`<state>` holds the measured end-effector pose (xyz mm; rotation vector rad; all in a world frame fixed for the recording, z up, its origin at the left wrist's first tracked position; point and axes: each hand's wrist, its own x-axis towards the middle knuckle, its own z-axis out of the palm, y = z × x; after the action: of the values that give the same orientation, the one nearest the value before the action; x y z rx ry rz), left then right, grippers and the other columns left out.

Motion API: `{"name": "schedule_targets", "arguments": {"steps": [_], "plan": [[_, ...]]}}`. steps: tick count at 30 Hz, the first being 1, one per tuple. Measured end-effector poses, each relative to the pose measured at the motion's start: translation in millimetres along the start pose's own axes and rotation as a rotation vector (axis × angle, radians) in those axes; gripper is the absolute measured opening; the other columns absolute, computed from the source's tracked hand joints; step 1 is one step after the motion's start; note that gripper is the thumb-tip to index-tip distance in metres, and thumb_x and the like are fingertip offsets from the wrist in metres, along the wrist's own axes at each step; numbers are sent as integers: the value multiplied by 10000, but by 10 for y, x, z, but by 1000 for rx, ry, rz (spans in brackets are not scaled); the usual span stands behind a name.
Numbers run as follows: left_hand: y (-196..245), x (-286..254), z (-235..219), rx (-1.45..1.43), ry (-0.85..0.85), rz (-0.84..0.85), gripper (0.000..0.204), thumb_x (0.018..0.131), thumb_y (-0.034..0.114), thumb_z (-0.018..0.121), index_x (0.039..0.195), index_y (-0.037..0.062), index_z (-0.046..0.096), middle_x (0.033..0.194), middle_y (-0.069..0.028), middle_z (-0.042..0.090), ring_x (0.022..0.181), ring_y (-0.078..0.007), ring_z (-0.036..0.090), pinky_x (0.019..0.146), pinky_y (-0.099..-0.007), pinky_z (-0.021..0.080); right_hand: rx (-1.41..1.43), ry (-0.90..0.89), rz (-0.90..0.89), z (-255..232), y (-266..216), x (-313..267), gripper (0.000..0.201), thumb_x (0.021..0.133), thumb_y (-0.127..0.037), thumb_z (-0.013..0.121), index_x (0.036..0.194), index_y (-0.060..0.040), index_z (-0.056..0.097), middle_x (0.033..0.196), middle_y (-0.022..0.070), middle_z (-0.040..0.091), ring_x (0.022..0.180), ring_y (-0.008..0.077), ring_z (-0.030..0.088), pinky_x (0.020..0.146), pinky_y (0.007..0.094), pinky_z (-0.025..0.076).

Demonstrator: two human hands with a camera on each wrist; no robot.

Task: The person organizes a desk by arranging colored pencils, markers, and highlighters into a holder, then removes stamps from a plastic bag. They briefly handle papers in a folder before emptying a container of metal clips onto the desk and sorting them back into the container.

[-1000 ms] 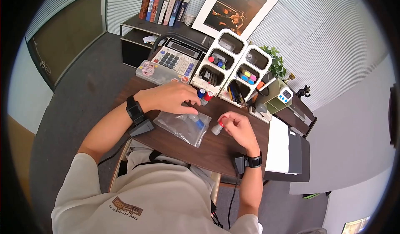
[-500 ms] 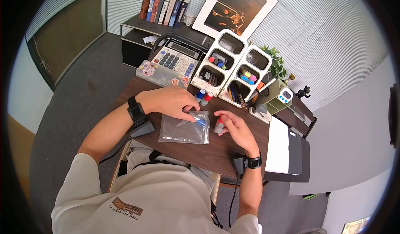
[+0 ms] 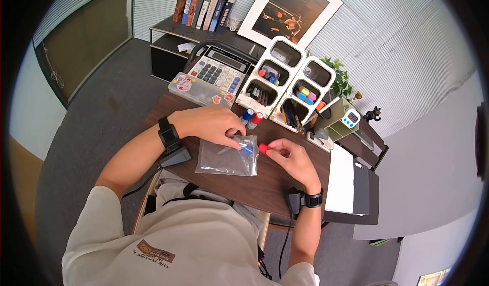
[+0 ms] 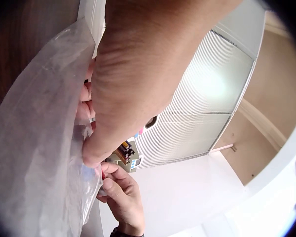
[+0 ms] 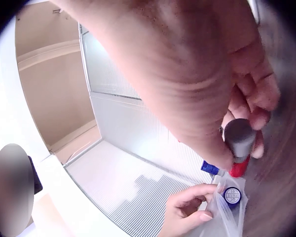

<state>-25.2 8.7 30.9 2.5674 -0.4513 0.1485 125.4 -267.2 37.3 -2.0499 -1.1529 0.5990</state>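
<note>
My left hand (image 3: 211, 125) pinches the upper edge of a clear plastic bag (image 3: 219, 161), which lies over the desk near its front. Inside the bag, by its right side, is a blue stamp (image 3: 248, 149); its round end with printed letters shows in the right wrist view. Just right of the bag, my right hand (image 3: 296, 164) holds a small red stamp (image 3: 263, 148) between thumb and fingers. The red end points at the bag, and the grey end (image 5: 239, 136) faces the right wrist camera. Behind the bag stand another blue stamp (image 3: 247, 115) and a red stamp (image 3: 255, 120).
A white organizer (image 3: 265, 95) with pens and markers stands at the back of the desk. Left of it are a calculator (image 3: 216, 74) and a flat sticker-covered case (image 3: 198, 90). White paper (image 3: 340, 179) and a dark folder (image 3: 360, 186) lie at the right.
The bag has straightened and shifted slightly right under my left hand. My right hand has turned its stamp, so the red end now points left, close to the bag.
</note>
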Motion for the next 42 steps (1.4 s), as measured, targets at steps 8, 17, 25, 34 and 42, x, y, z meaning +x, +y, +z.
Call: {"name": "schedule_targets", "arguments": {"steps": [8,17,25,34,42], "plan": [[-21,5,38,-45,37,10,373,897,368,792,1099,55,770,685,-39,641,643,-253,635,614,-400,466,65,-136,126,-23,-133,-25,295,964,-215,774,1179,-13,765,891,43,763,769,81,641,712,277,541],[20,13,40,-162,-23,-24,353,913,278,797,1170,42,748,783,-71,734,635,-210,664,610,-348,506,334,-103,30,105,-82,11,338,942,-86,769,1268,-7,732,1067,67,774,857,94,692,781,276,580],[2,2,18,-344,-97,19,368,883,201,833,1185,30,710,877,-78,772,681,-174,681,666,-304,541,-13,-8,-127,130,-63,30,303,906,-119,819,1191,-31,771,959,75,756,788,114,677,734,298,567],[7,20,-3,-329,-75,31,357,906,232,794,1175,10,717,973,-132,781,814,-249,726,751,-363,566,52,-37,-72,151,-84,29,324,895,-121,835,1196,-23,765,943,53,780,761,82,662,733,273,573],[5,19,-12,-268,-67,62,338,933,220,767,1223,48,746,958,-110,733,756,-232,660,705,-355,557,-6,-59,-35,123,-172,16,267,869,-154,870,1065,-14,756,840,10,729,730,63,637,696,250,553]]}}
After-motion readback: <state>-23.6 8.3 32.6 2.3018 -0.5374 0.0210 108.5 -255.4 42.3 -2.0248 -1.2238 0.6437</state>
